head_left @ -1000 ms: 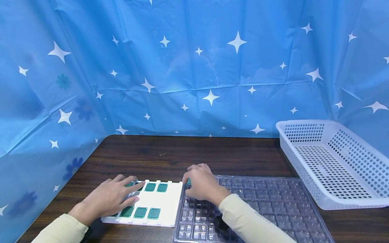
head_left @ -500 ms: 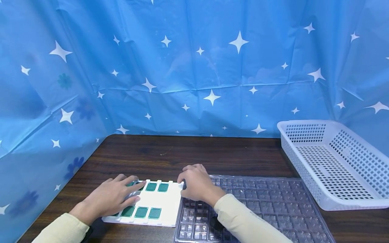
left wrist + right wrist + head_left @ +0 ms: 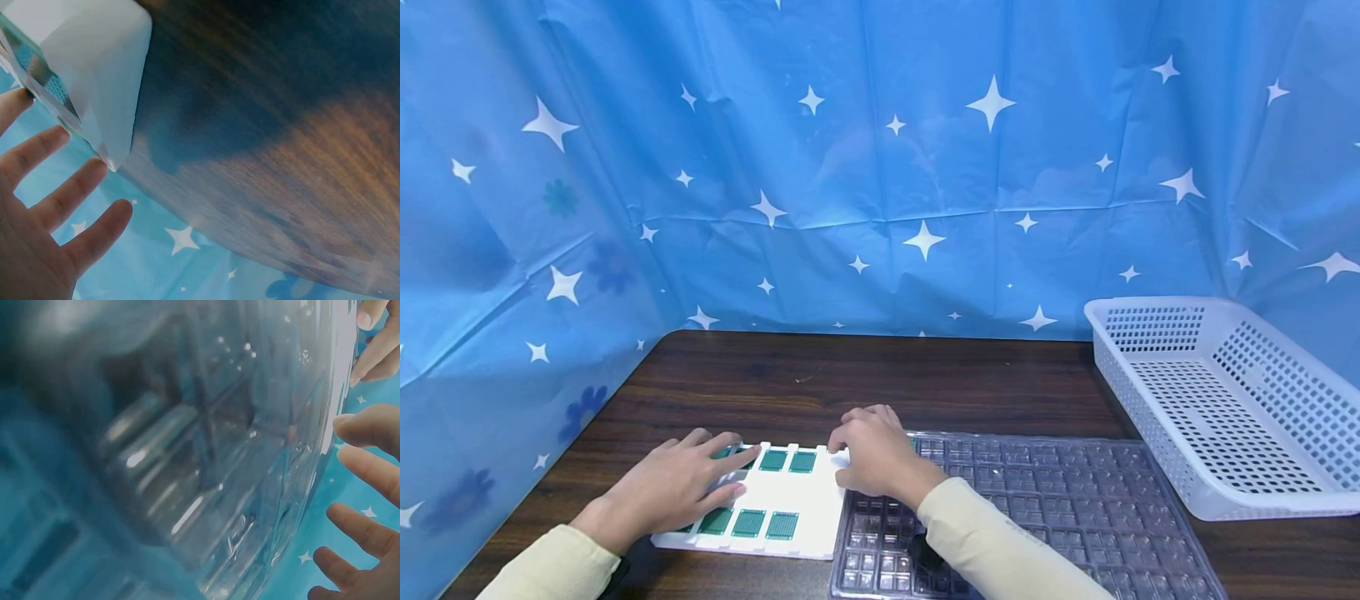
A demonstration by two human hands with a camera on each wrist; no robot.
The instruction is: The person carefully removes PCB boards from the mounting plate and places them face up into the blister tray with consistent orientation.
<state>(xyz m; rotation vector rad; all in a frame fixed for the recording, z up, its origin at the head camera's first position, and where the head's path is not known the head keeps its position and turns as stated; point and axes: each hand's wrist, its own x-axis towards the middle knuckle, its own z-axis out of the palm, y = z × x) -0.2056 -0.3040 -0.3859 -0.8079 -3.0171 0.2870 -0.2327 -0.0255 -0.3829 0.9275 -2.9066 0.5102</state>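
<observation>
My left hand (image 3: 673, 490) rests with spread fingers on the left part of a white slotted panel (image 3: 811, 498). Green perforated circuit boards sit in two rows on it, including a front-row board (image 3: 782, 526) and a back-row board (image 3: 802, 462). My right hand (image 3: 874, 457) is over the panel's right edge, with thumb and forefinger pinching a small circuit board, seen only as a pale sliver (image 3: 842, 458). Beneath that wrist lies a clear compartmented tray (image 3: 1060, 500); a bit of green (image 3: 913, 443) shows at its back edge. The right wrist view shows no board at the fingertips.
A white perforated basket (image 3: 1202, 408) stands to the right, close beside the clear tray. The dark wooden table (image 3: 880, 375) extends behind panel and tray to a blue star-patterned curtain (image 3: 880, 167), which also hangs on the left.
My right hand has moved left from the clear tray to the white panel's right edge. Green, then a dark edge, showed at its fingertips earlier. The left hand stays on the panel.
</observation>
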